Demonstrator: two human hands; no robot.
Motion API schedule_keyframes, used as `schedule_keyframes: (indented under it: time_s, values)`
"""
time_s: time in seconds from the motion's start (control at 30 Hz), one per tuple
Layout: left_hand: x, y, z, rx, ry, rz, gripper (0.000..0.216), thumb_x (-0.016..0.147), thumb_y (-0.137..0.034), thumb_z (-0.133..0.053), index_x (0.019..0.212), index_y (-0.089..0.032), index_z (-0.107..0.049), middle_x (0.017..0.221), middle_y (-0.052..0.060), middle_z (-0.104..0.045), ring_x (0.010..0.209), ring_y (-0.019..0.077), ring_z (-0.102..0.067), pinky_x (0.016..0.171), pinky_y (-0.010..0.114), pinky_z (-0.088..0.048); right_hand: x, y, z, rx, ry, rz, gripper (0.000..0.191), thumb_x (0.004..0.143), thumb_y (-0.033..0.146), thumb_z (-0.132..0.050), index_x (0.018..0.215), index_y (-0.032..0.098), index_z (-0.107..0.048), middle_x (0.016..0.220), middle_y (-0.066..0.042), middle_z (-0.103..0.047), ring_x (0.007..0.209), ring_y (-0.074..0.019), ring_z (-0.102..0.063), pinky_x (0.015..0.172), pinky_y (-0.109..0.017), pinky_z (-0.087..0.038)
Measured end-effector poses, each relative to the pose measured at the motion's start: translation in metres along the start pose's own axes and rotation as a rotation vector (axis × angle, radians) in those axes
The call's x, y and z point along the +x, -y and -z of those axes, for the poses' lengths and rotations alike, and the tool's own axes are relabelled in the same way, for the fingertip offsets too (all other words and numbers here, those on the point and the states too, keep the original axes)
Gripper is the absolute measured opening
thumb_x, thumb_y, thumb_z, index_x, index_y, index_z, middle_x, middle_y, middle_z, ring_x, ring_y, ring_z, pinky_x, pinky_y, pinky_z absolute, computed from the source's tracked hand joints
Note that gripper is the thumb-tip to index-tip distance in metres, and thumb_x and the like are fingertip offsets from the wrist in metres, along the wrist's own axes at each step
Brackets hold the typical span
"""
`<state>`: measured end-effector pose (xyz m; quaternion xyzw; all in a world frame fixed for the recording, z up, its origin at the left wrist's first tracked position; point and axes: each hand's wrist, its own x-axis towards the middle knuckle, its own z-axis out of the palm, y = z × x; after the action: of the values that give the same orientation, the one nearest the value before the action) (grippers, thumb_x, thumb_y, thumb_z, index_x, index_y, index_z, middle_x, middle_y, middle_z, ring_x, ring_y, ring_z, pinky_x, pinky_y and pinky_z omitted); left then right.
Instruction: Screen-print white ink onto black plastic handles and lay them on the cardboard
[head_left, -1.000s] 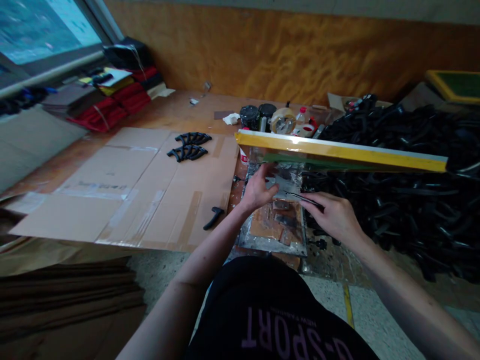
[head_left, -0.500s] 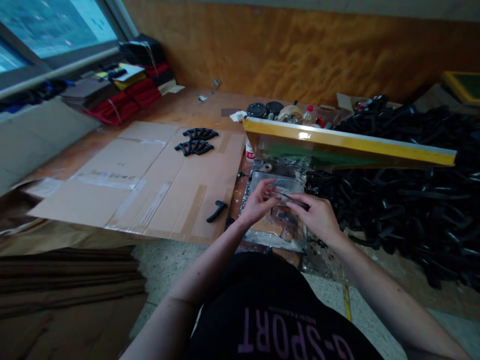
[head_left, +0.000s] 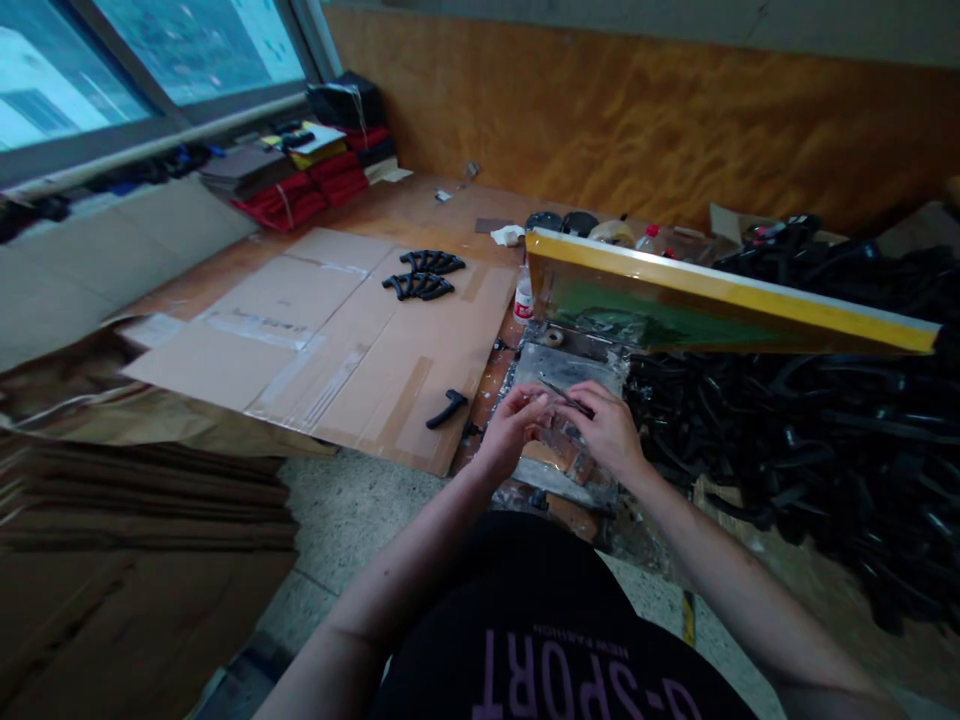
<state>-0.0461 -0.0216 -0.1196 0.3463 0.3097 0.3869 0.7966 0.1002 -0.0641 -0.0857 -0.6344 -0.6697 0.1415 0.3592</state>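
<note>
My left hand (head_left: 512, 432) and my right hand (head_left: 609, 430) meet over a stained metal plate (head_left: 559, 478) below a raised yellow-framed printing screen (head_left: 720, 305). Both pinch a thin dark curved plastic part (head_left: 564, 396) between their fingertips. The plate's middle is hidden under my hands. A single black handle part (head_left: 447, 408) lies on the cardboard just left of my left hand.
A big heap of black plastic parts (head_left: 840, 400) fills the right side. Flat cardboard (head_left: 322, 330) covers the floor, with two small rows of black parts (head_left: 422, 275) on it. Jars and tape rolls (head_left: 592, 228) stand behind the screen. Folded red cloths (head_left: 300, 185) lie by the window.
My hands drew closer together and toward me over the plate, still holding the thin dark part. The camera view swung left, shifting everything rightward.
</note>
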Motion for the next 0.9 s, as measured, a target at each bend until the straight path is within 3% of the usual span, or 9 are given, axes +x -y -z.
schedule_keyframes:
  time_s: [0.2,0.27,0.4,0.6,0.7,0.9]
  values:
    - [-0.015,0.011,0.005,-0.322,-0.013,0.086,0.055,0.070,-0.070,-0.063,0.098,-0.022,-0.061,0.085,0.001,-0.065,0.068,0.0097,-0.061,0.051,0.018,-0.048,0.002,0.005,-0.011,0.092,0.008,-0.103,0.017,0.088,0.031,-0.053,0.080,0.019,-0.063,0.082,-0.004,-0.065,0.078,-0.0181,-0.060,0.074,-0.029,-0.045]
    - [-0.019,0.015,0.008,-0.287,-0.028,0.083,0.049,0.068,-0.061,-0.071,0.096,-0.021,-0.062,0.089,0.001,-0.066,0.074,0.0108,-0.063,0.054,0.019,-0.050,0.000,0.003,-0.012,0.113,0.009,-0.157,0.018,0.087,0.033,-0.053,0.081,0.019,-0.063,0.080,-0.003,-0.065,0.074,-0.0171,-0.059,0.070,-0.028,-0.043]
    - [-0.023,0.023,0.008,-0.161,-0.040,0.022,0.049,0.059,-0.024,-0.086,0.101,-0.022,-0.062,0.095,-0.001,-0.066,0.077,0.0094,-0.063,0.059,0.018,-0.051,-0.007,0.001,-0.017,0.203,0.074,-0.226,0.023,0.086,0.038,-0.053,0.080,0.018,-0.062,0.071,0.000,-0.062,0.066,-0.0148,-0.054,0.062,-0.025,-0.039]
    - [-0.022,0.030,0.004,-0.116,-0.157,-0.026,0.029,0.071,-0.034,-0.078,0.086,-0.018,-0.060,0.087,-0.001,-0.065,0.074,0.0084,-0.062,0.057,0.016,-0.050,-0.017,-0.003,-0.029,0.284,0.062,-0.265,0.029,0.084,0.041,-0.055,0.069,0.018,-0.057,0.062,0.003,-0.051,0.060,-0.0124,-0.046,0.057,-0.024,-0.032]
    - [-0.021,0.032,0.004,-0.143,-0.210,-0.006,0.033,0.067,-0.034,-0.080,0.076,-0.016,-0.055,0.077,-0.002,-0.064,0.072,0.0093,-0.064,0.060,0.018,-0.052,-0.023,-0.007,-0.035,0.340,0.047,-0.295,0.028,0.082,0.041,-0.058,0.066,0.018,-0.056,0.059,0.004,-0.048,0.058,-0.0114,-0.043,0.056,-0.024,-0.030]
    - [-0.018,0.041,0.011,-0.182,-0.269,-0.012,0.046,0.055,-0.023,-0.087,0.079,-0.018,-0.048,0.068,-0.003,-0.067,0.069,0.0124,-0.068,0.075,0.028,-0.054,-0.038,-0.011,-0.042,0.360,0.004,-0.397,0.027,0.077,0.042,-0.062,0.068,0.017,-0.064,0.060,0.002,-0.056,0.058,-0.0128,-0.047,0.057,-0.025,-0.033]
